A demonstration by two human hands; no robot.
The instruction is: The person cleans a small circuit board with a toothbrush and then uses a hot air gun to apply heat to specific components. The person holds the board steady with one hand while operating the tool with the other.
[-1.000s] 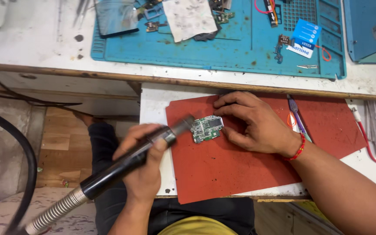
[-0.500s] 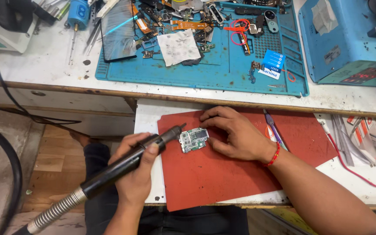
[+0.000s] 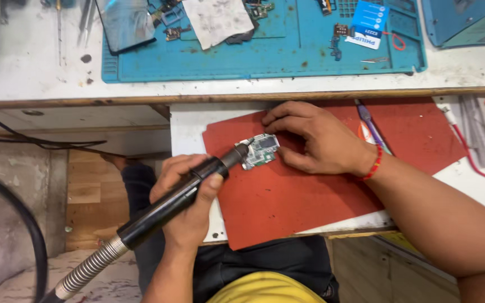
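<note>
1. The small green circuit board lies flat on the red mat, near the mat's upper left corner, on the pull-out white shelf below the workbench.
2. It looks thin, light and stiff, with tiny parts and metal shields on its face; I judge it fragile and liable to slide on the mat if it is not pinned down. The bare edges seem the safest place to hold it, not the populated face.
3. The right hand rests palm-down beside the board, its fingers curled round the board's right and upper edges, touching it and pressing it to the mat.
4. The left hand is closed in a pen-like grip on the black hot-air handpiece; the metal nozzle meets the board's left edge, though real contact cannot be told.
5. A ribbed metal hose runs from the handpiece toward the lower left.
6. Beyond, on the bench, a blue work mat carries loose phone parts, and tweezers lie on the red mat just behind the right wrist.
</note>
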